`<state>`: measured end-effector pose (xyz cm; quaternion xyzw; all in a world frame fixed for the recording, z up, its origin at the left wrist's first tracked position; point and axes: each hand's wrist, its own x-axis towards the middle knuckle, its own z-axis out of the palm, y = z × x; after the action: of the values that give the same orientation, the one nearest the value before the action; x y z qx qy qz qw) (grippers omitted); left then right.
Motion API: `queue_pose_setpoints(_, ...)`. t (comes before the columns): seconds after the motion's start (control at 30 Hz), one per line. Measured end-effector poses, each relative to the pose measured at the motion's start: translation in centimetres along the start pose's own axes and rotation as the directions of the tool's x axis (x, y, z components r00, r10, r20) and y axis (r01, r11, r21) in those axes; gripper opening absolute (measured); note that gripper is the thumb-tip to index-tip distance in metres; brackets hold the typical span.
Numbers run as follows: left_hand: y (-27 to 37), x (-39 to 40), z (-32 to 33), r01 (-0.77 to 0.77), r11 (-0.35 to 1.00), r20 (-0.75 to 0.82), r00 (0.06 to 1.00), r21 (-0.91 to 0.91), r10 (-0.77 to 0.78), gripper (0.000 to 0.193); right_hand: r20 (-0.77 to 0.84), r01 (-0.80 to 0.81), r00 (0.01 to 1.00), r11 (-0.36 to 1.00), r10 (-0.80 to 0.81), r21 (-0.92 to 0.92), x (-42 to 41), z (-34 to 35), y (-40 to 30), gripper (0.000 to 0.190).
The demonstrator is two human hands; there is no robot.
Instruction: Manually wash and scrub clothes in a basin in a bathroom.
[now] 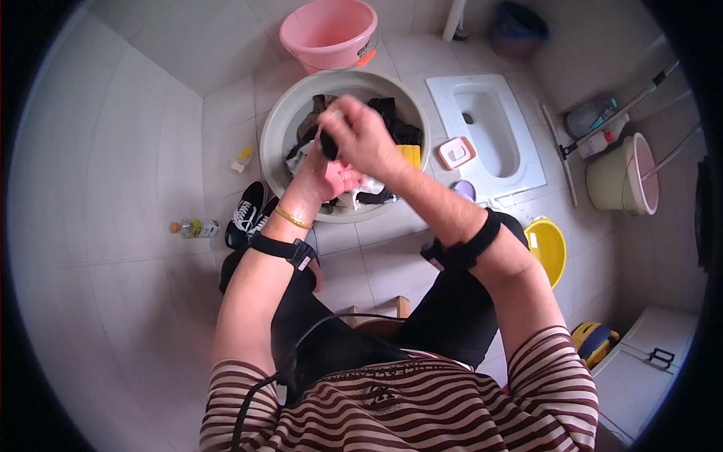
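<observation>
A round pale plastic basin [275, 178] stands on the tiled floor with wet clothes inside, among them dark pieces [404, 131] and a white cloth [370, 187]. Over it, my left hand [333, 175] has a small dark cloth [328, 146] against its palm and fingers. My right hand [361, 133], slightly blurred, is bent over the same cloth and grips its upper part. A yellow ribbed washboard [409, 153] shows at the basin's right side, partly behind my right forearm.
A pink bucket [327, 34] stands behind the basin. To the right are a squat toilet [491, 135], a soap dish [457, 153], a yellow basin [549, 248] and a pale green bucket [615, 175]. Black shoes [247, 213] and a plastic bottle [200, 228] are at left.
</observation>
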<state>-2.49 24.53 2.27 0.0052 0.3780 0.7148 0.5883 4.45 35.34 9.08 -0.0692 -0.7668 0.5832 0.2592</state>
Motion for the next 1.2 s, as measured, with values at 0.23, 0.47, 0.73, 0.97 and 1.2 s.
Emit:
queue_pose_setpoints(0.23,1.4,0.8,0.9,-0.115,0.988,-0.036,0.993,-0.105,0.112,0.027,0.061,0.220,0.975,0.878,-0.215,-0.424,0.6,2.0,2.2,0.029)
queue_pose_setpoints(0.47,2.0,1.7,-4.5,-0.123,0.962,0.354,0.912,-0.245,0.206,0.023,0.046,0.229,0.971,0.850,-0.236,-0.474,0.5,5.2,1.9,0.026)
queue_pose_setpoints(0.73,0.8,1.6,2.0,-0.031,0.982,-0.315,0.949,-0.184,-0.029,0.013,-0.099,-0.053,0.995,0.775,-0.012,-0.630,2.5,1.9,5.8,0.026)
queue_pose_setpoints(0.97,-0.7,3.0,-3.5,-0.269,0.946,0.103,0.951,-0.181,0.291,0.016,0.106,0.330,0.940,0.782,-0.325,-0.529,-0.7,4.8,3.0,0.026)
queue_pose_setpoints(1.2,2.4,1.0,-0.1,-0.080,0.991,-0.151,0.986,-0.106,0.064,0.028,0.084,-0.402,0.899,0.885,0.430,-0.236,3.2,-0.7,6.8,0.061)
